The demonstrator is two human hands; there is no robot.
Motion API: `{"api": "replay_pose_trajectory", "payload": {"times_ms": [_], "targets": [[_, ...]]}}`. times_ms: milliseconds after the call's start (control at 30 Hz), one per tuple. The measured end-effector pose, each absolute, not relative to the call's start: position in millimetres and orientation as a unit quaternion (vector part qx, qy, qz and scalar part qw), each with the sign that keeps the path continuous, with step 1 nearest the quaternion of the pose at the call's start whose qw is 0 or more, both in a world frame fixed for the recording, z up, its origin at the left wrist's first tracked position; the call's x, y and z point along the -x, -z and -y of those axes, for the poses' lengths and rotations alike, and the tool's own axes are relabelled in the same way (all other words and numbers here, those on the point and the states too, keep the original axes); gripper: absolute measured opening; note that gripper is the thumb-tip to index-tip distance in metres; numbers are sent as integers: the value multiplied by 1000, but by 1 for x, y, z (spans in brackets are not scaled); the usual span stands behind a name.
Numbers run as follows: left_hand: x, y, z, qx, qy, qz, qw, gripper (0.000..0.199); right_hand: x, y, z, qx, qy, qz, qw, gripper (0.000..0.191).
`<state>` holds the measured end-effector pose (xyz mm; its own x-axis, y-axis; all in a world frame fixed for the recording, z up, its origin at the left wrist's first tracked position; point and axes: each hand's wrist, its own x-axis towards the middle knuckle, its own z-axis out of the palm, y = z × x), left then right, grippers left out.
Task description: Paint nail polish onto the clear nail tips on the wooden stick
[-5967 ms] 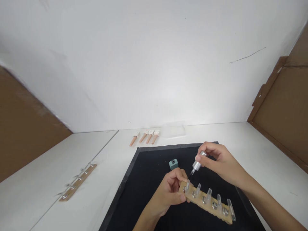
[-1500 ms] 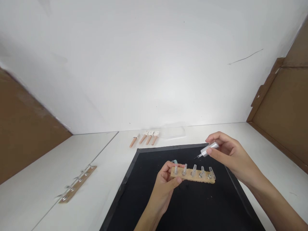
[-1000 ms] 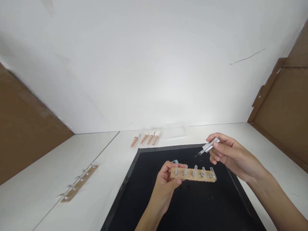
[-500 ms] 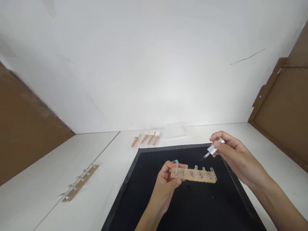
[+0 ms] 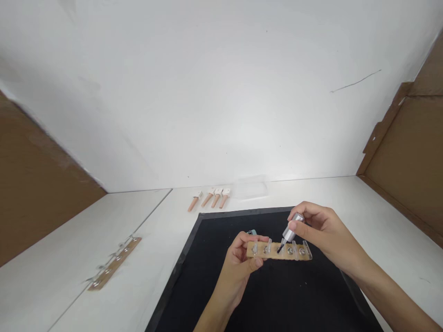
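My left hand pinches the left end of a tan strip, which carries several clear nail-shaped tips standing on round metallic pieces. In my right hand is a silver-capped brush, gripped between thumb and fingers and slanting down to the left. Its dark bristle end is at the middle clear tip, seemingly touching it. A small teal object shows partly behind my left fingers; the rest of it is hidden.
A black mat lies below my hands. Several pink bottles with white caps lie beyond it, beside a clear tray. A second strip with tips lies at left. Cardboard walls stand at both sides.
My right hand has moved left and down, bringing the brush from above the strip's right part to its middle tip. My left hand and the strip have barely moved.
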<state>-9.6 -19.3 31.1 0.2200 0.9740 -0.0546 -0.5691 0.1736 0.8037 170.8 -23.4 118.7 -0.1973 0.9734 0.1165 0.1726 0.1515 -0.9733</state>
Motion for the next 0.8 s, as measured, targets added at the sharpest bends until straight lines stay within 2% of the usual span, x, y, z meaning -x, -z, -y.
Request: {"api": "replay_pose_trajectory", "payload": {"times_ms": [433, 800], "targets": [[4, -32, 18, -354, -545, -291, 702, 28, -165, -116, 24, 455, -526, 581, 422, 22], [2, -37, 19, -351, -543, -286, 708, 29, -167, -112, 21, 475, -491, 613, 397, 22]]}}
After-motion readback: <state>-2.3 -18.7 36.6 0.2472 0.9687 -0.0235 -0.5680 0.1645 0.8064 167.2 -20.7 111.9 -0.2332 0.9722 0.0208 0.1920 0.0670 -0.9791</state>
